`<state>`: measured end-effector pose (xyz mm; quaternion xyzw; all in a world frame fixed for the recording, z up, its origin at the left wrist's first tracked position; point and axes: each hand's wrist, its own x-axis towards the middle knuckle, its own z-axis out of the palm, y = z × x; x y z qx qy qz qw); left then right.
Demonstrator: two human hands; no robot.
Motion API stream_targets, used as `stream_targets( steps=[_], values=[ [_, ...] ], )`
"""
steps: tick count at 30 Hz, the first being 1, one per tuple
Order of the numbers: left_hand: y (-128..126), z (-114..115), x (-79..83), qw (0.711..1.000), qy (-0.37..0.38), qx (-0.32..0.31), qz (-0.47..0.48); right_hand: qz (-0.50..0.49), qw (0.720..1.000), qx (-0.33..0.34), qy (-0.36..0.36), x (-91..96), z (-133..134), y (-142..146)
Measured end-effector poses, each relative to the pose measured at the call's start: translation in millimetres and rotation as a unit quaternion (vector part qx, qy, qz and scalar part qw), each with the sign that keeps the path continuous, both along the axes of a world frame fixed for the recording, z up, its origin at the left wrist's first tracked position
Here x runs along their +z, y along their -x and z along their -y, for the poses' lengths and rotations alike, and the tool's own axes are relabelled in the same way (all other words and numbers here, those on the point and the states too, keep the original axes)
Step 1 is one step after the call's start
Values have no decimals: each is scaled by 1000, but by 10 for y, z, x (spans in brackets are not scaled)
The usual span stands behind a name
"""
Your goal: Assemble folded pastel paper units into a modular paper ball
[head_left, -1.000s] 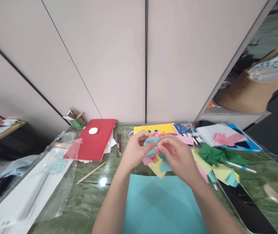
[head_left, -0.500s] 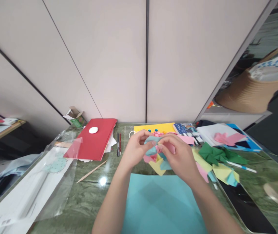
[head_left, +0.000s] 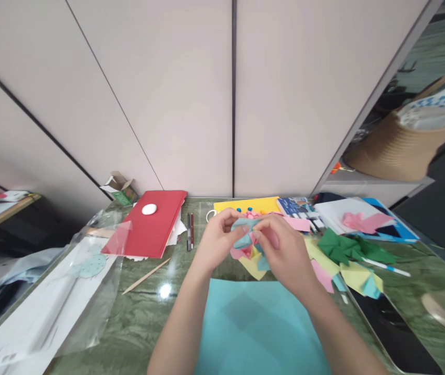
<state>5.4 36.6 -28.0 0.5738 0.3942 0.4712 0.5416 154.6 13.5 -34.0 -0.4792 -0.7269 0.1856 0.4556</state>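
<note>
Both my hands pinch a small light-blue folded paper piece [head_left: 241, 239] above the middle of the table. My left hand [head_left: 219, 237] grips its left side, thumb in front. My right hand [head_left: 284, 247] closes thumb and forefinger on its right edge, partly hiding it. Pink and yellow folded paper [head_left: 252, 268] shows just below and behind the fingers; whether it joins the blue piece I cannot tell. Beneath my forearms lies a large turquoise sheet [head_left: 261, 323] with a checker of faint shadows or creases.
Left of my hands are a red folder [head_left: 148, 224] with a white disc [head_left: 149, 209], two pens [head_left: 190, 232] and a wooden stick [head_left: 146, 276]. To the right lie green folded paper [head_left: 339, 246], yellow paper pieces [head_left: 357, 276] and a black phone [head_left: 394, 328]. A yellow sheet [head_left: 230, 205] lies behind.
My right hand has tilted slightly inward at the paper's right edge, covering a little more of the folded paper behind it. My left hand holds its place.
</note>
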Motion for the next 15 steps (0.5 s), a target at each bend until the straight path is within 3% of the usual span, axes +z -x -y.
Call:
stream_targets(
  steps=[15],
  values=[
    [-39,63,76,1000,-5,-4,2,-20,997,-43,-67,-18,15,41]
  ],
)
